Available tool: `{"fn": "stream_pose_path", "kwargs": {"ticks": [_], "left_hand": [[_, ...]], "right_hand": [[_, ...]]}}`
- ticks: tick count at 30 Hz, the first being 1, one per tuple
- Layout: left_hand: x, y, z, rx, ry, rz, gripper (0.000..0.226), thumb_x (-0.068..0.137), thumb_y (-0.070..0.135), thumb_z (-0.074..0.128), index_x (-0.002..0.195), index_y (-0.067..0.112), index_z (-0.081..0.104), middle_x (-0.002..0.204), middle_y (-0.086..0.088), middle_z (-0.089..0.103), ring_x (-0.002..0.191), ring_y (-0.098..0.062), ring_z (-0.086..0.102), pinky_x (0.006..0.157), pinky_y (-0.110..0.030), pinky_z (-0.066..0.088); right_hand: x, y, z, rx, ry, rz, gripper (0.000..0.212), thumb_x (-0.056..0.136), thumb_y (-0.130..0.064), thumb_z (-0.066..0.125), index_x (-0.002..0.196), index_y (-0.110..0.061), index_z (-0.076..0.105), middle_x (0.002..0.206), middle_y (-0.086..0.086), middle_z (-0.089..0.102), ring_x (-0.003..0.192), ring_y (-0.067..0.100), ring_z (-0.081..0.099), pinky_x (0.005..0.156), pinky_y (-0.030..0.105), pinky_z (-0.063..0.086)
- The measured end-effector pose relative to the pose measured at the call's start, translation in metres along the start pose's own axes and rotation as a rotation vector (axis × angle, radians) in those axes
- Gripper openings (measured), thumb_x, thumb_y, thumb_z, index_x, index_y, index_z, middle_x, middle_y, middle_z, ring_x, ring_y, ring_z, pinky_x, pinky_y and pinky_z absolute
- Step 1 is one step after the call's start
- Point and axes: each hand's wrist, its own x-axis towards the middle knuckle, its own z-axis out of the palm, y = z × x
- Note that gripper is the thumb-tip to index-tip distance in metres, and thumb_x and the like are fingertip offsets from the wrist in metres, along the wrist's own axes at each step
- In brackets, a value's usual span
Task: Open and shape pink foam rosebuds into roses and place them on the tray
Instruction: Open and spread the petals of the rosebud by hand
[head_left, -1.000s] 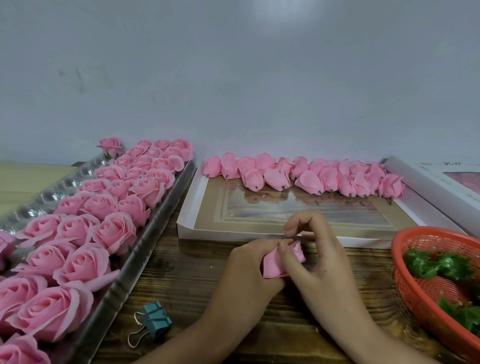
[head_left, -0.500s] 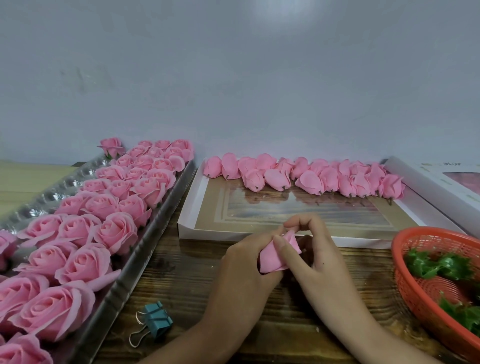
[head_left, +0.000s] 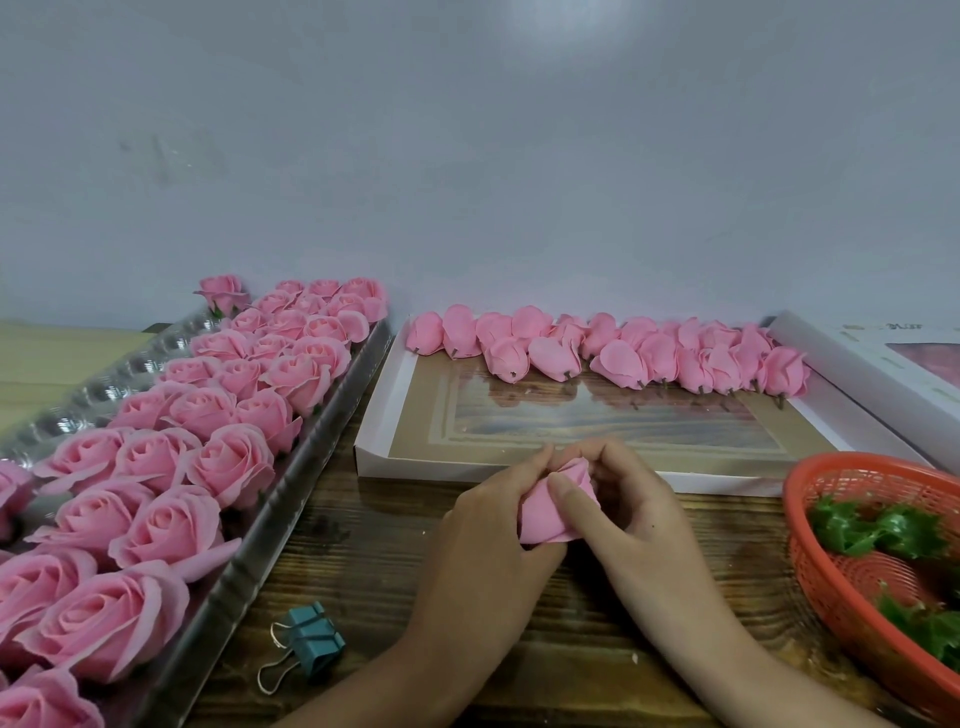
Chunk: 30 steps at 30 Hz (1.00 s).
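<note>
Here, left hand (head_left: 485, 525) and right hand (head_left: 631, 514) both curled, pinching rosebud (head_left: 550, 512)

Between the left grip (head_left: 483, 525) and right grip (head_left: 636, 514), the rosebud (head_left: 537, 517) looks like soft, matt foam. Under them the surface (head_left: 374, 551) is dark, grainy wood. Left of the left grip, the tray (head_left: 291, 499) is glossy and silvery, and the binder clip (head_left: 314, 642) is matt teal with shiny wire. Right of the right grip, the basket (head_left: 831, 587) is orange plastic mesh.
</note>
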Motion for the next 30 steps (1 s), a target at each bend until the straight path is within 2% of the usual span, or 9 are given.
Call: {"fn": "stream_pose_path", "kwargs": {"ticks": [4,8,13,17,22,24,26,28,30], "left_hand": [[0.0005,0.0022,-0.0001,-0.080,-0.059,-0.041,0.041,0.081,0.033,0.065,0.120,0.040,0.056,0.103,0.024,0.066,0.095,0.006,0.061,0.082,-0.022,0.053],[0.0026,0.0023,-0.0007,-0.134,-0.044,-0.082,0.022,0.074,0.036,0.062,0.095,0.031,0.062,0.086,0.022,0.067,0.081,0.007,0.062,0.064,-0.006,0.046],[0.0039,0.0030,-0.0010,-0.200,-0.020,-0.122,0.016,0.071,0.024,0.066,0.082,0.029,0.055,0.087,0.020,0.064,0.078,0.002,0.062,0.061,-0.009,0.045],[0.0052,0.0064,-0.0034,-0.245,-0.044,-0.098,0.018,0.074,0.018,0.074,0.082,0.028,0.062,0.082,0.011,0.069,0.075,-0.001,0.064,0.061,-0.011,0.047],[0.0058,0.0095,-0.0072,-0.320,-0.117,-0.143,0.018,0.076,0.015,0.073,0.069,0.020,0.057,0.045,0.007,0.056,0.039,-0.002,0.049,0.044,-0.015,0.038],[0.0070,0.0091,-0.0071,-0.305,-0.117,-0.135,0.017,0.077,0.017,0.073,0.068,0.016,0.059,0.048,0.005,0.057,0.045,-0.004,0.052,0.047,-0.017,0.040],[0.0083,0.0080,-0.0057,-0.295,-0.087,-0.119,0.009,0.076,0.016,0.074,0.075,0.013,0.065,0.063,0.004,0.064,0.060,-0.005,0.060,0.055,-0.016,0.045],[0.0088,0.0066,-0.0046,-0.311,-0.065,-0.123,0.009,0.076,0.015,0.074,0.081,0.016,0.067,0.071,0.007,0.068,0.070,-0.003,0.064,0.061,-0.013,0.047],[0.0089,0.0052,-0.0042,-0.336,-0.059,-0.112,0.014,0.077,0.015,0.074,0.090,0.017,0.069,0.082,0.005,0.071,0.080,-0.007,0.067,0.069,-0.016,0.051]], "right_hand": [[-0.0015,-0.0019,0.0025,-0.065,-0.007,-0.056,0.008,0.085,-0.023,0.068,0.092,-0.025,0.065,0.085,-0.002,0.067,0.079,0.015,0.061,0.071,0.029,0.049],[-0.0029,-0.0036,0.0038,-0.105,-0.022,-0.115,0.021,0.081,-0.031,0.072,0.098,-0.036,0.061,0.088,-0.012,0.067,0.083,0.011,0.062,0.074,0.020,0.047],[-0.0037,-0.0053,0.0030,-0.092,-0.043,-0.189,0.025,0.081,-0.039,0.070,0.103,-0.041,0.058,0.095,-0.015,0.067,0.094,0.010,0.064,0.081,0.013,0.045],[-0.0035,-0.0062,0.0035,-0.020,-0.069,-0.184,0.025,0.081,-0.038,0.069,0.104,-0.041,0.059,0.098,-0.011,0.070,0.098,0.012,0.066,0.085,0.016,0.046],[-0.0045,-0.0092,0.0028,0.084,-0.067,-0.190,0.025,0.082,-0.029,0.069,0.105,-0.032,0.061,0.103,-0.006,0.069,0.098,0.011,0.067,0.083,0.018,0.050],[-0.0050,-0.0097,0.0029,0.094,-0.076,-0.176,0.023,0.083,-0.028,0.069,0.104,-0.030,0.061,0.104,-0.005,0.069,0.098,0.012,0.067,0.080,0.021,0.052],[-0.0051,-0.0102,0.0029,0.066,-0.072,-0.177,0.023,0.083,-0.030,0.068,0.104,-0.030,0.061,0.103,-0.006,0.070,0.099,0.013,0.067,0.081,0.021,0.052],[-0.0045,-0.0099,0.0033,0.023,-0.058,-0.199,0.023,0.084,-0.030,0.069,0.105,-0.031,0.061,0.103,-0.007,0.069,0.101,0.015,0.067,0.086,0.022,0.051],[-0.0037,-0.0093,0.0037,-0.008,-0.038,-0.211,0.024,0.083,-0.031,0.070,0.105,-0.032,0.062,0.105,-0.006,0.068,0.104,0.019,0.065,0.091,0.028,0.050]]}}
